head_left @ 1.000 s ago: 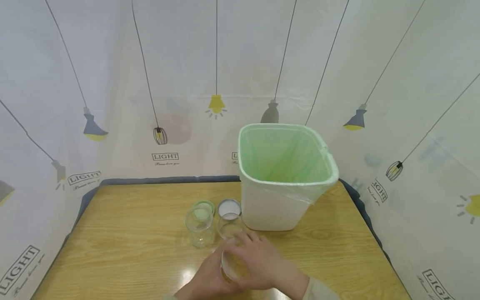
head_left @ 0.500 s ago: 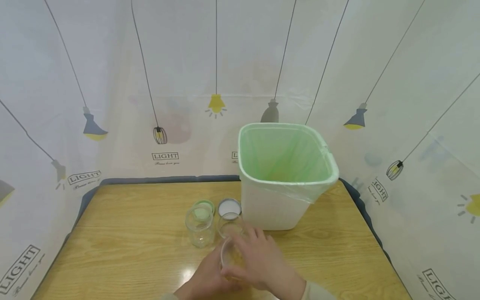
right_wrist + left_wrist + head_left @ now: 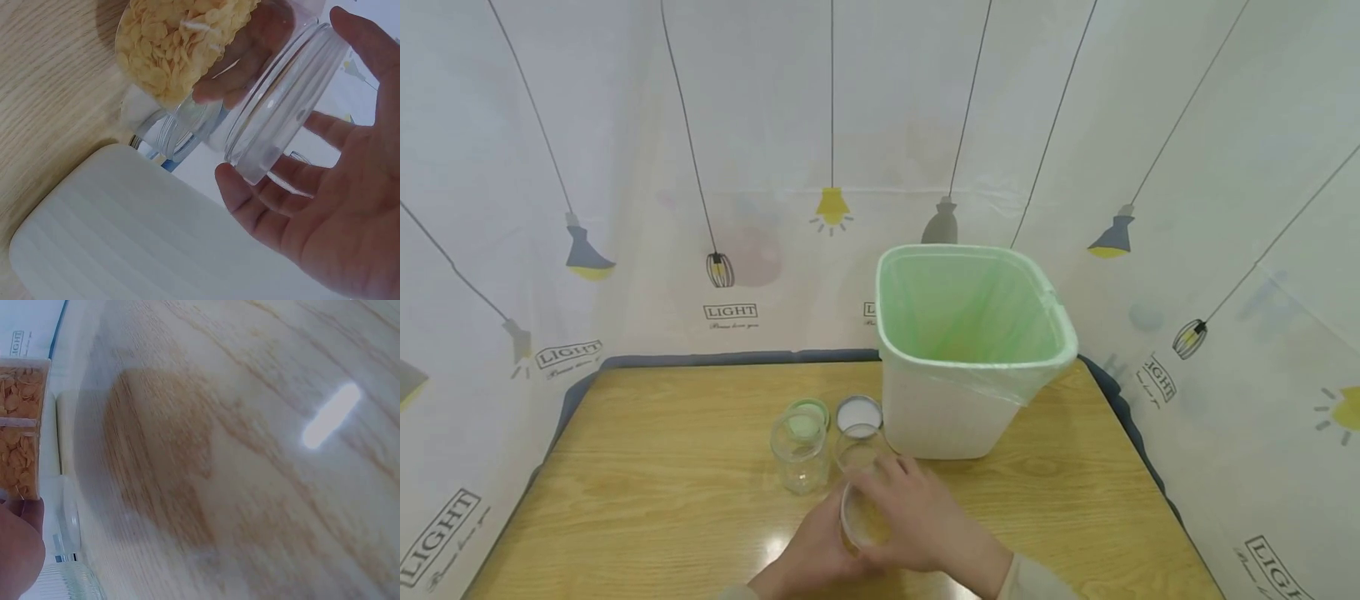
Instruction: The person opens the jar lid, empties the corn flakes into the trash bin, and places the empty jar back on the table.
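At the near edge of the wooden table (image 3: 647,492), a clear jar of flakes (image 3: 863,523) is being held between both hands. The jar is being gripped from the left by the left hand (image 3: 808,557), whose fingers are seen through the glass in the right wrist view, curled round the body. The right hand (image 3: 925,523) is being cupped over the jar's top end, its fingers (image 3: 250,206) spread and curved about the clear lid (image 3: 284,103); whether the lid is being squeezed or only touched cannot be told. The jar is being kept tilted, low over the table.

Just beyond the hands, two empty glass jars (image 3: 800,450) are being left standing side by side, the right one nearly touching the right hand's fingertips. Behind them, a green lid (image 3: 808,410) and a white lid (image 3: 858,414) are lying flat. Further back and to the right, a white bin (image 3: 970,354) lined with a green bag is standing on the table, just beside the white lid. A curtain printed with lamps (image 3: 625,167) is hanging behind.
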Demonstrator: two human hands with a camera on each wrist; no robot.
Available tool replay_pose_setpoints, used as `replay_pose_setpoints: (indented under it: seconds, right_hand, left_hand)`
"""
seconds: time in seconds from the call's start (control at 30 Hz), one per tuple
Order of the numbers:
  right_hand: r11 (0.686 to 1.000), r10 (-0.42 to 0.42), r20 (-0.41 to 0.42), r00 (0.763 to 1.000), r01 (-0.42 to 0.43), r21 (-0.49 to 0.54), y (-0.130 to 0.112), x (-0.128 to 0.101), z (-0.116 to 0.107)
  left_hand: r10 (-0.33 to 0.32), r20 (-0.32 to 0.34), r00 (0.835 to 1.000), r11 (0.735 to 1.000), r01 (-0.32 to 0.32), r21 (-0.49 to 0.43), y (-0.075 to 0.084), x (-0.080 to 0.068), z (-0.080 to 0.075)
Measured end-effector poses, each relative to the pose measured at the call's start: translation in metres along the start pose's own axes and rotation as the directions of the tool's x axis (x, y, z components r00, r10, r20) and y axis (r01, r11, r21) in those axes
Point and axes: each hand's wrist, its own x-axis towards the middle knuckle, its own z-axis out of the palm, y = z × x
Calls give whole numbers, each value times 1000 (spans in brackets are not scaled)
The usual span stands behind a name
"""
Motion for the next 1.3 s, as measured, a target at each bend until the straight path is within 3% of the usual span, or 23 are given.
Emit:
replay_pose_setpoints:
  seconds: [0.2,0.6,0.77,0.87,1.0,1.13,1.3]
  right_hand:
    - [997,-71,-27,997,71,2,3,0,0]
    - [986,-148,48,988,143,89,8,-2,-9]
    - [996,-39,88,995,31,87,6,-2,-12]
    - [997,77,72,994,-78,14,-1,-3,-10]
    - [987,152,49,987,-149,-65,-9,-4,-6]
    - [988,136,35,990,-133,-74,-11,-3,-5]
    - [998,24,5,1000,-24,-62,-7,-3,-7]
  left_hand:
    - [3,20,1000,999,-2,-50,-1,0,1]
    - [-15,44,999,994,20,-111,-1,-2,3]
    - [3,18,1000,995,-1,-102,-1,-1,1]
    - [17,-4,1000,997,-17,-71,0,0,0]
    - [11,-5,1000,999,-11,-43,1,-1,0]
    - [-4,-1,1000,999,4,-32,0,-1,1]
    - [1,11,1000,998,0,-61,-1,0,3]
